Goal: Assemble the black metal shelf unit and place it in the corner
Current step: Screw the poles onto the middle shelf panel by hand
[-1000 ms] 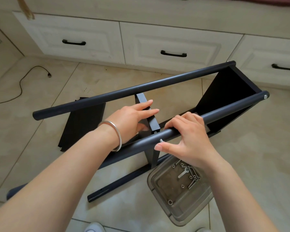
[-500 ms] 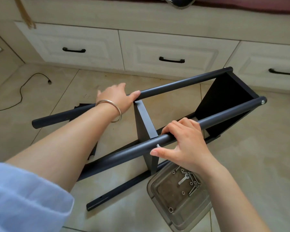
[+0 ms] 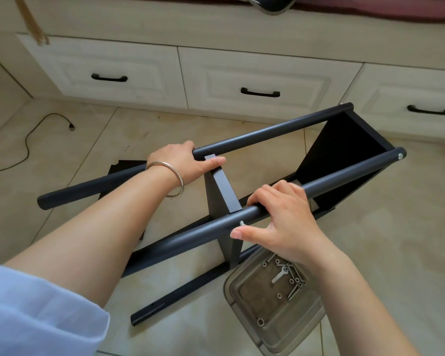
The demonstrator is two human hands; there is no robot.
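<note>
Lying on its side on the tiled floor, black shelf unit, left hand wrapped round the far tube, right hand curled over the near tube beside a screw, parts tray below.

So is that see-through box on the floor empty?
Not empty. The clear box holds loose silver screws, nuts and a small flat wrench, mostly at its far end.
</note>
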